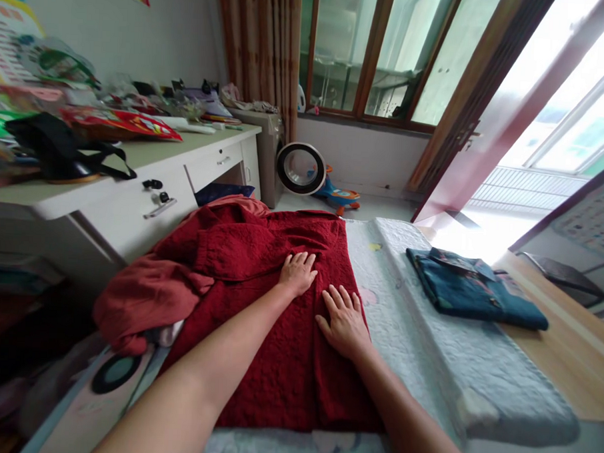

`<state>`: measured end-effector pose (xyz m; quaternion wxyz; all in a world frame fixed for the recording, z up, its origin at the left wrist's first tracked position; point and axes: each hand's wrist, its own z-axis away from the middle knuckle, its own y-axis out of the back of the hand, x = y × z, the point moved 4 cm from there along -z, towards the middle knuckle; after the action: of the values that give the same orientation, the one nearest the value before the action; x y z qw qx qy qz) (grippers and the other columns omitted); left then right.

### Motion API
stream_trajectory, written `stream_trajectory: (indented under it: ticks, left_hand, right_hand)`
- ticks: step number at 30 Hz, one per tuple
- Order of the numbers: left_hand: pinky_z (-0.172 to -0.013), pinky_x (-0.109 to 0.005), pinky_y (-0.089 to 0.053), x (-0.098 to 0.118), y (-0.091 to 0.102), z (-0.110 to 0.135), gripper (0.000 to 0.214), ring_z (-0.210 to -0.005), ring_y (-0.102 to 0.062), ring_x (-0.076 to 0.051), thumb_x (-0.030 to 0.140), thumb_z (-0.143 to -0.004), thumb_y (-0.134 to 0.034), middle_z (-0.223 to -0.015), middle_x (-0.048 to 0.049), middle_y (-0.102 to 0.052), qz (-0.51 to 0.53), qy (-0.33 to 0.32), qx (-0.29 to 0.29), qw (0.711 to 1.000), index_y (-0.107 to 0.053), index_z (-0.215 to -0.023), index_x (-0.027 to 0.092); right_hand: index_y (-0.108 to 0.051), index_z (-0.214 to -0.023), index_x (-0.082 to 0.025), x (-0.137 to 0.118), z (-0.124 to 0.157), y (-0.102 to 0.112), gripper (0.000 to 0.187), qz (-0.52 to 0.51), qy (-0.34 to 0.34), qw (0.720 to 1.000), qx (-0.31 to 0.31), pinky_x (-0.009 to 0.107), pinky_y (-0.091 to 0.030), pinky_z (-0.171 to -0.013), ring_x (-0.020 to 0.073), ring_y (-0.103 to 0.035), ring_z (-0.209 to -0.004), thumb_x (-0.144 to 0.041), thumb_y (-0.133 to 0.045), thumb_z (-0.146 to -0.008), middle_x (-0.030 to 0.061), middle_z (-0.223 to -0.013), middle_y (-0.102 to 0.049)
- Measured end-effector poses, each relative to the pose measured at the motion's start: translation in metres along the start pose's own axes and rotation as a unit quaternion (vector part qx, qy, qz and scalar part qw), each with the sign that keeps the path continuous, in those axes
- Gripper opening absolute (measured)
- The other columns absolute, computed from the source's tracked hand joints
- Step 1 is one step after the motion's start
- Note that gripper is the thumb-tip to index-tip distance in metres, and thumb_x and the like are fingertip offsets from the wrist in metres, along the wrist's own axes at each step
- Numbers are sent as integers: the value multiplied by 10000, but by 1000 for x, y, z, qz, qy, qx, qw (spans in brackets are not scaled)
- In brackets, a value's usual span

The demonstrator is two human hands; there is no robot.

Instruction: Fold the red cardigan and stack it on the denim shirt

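A dark red textured garment lies spread over the padded table in front of me, its right side folded inward in a long strip. One sleeve is laid across its upper left part. My left hand rests palm down on the upper middle of the cloth, fingers stretched out. Lower and to the right, my right hand presses flat on the folded strip near its outer edge, fingers spread. Neither hand grips the fabric. Bunched lighter red cloth lies against the garment's left side.
A folded blue denim garment sits on the right part of the pale quilted cover. To the left stands a white desk loaded with bags and small items. Behind are a washing machine with its round door open and a blue-orange ride-on toy.
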<state>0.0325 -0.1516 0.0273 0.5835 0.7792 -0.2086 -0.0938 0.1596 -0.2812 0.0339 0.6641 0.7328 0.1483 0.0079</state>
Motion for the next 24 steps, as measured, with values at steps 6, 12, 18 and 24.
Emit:
stream_trajectory:
  ticks: [6,12,18,24]
  left_hand:
    - [-1065,-405,-363,-45,43,51,409,-1265,-468,-255,290,-864,-560,-1362,-103,-543,-21,1,2,1000,-572,-1265,213]
    - [-1077,-532,-312,-103,121,80,380,-1398,-268,-365,238,-834,-566,-1523,-139,-320,-111,190,134,966,-617,-1210,214]
    - [-966,-521,-415,-134,139,88,455,-1243,-470,-391,272,-831,-582,-1507,-203,-288,-91,317,101,939,-576,-1284,225]
    - [-912,-407,-467,-119,133,87,380,-1103,-569,-289,178,-857,-503,-1244,-134,-527,-52,278,118,952,-625,-1211,242]
  right_hand:
    - [-427,-1443,-223,2,-1,-2,596,-13,0,1000,4,533,-120,-1159,306,-234,-1434,-496,-454,-914,76,-1537,-365]
    - [-458,-1419,-222,4,0,-3,573,-29,10,999,22,539,-139,-1155,310,-264,-1423,-492,-463,-913,82,-1514,-401]
    - [-473,-1404,-236,5,-1,-3,561,-38,11,999,26,539,-137,-1153,308,-280,-1416,-495,-484,-906,83,-1503,-416]
    - [-479,-1393,-221,6,0,-2,547,-42,14,999,27,536,-149,-1151,304,-281,-1413,-473,-482,-908,81,-1500,-421]
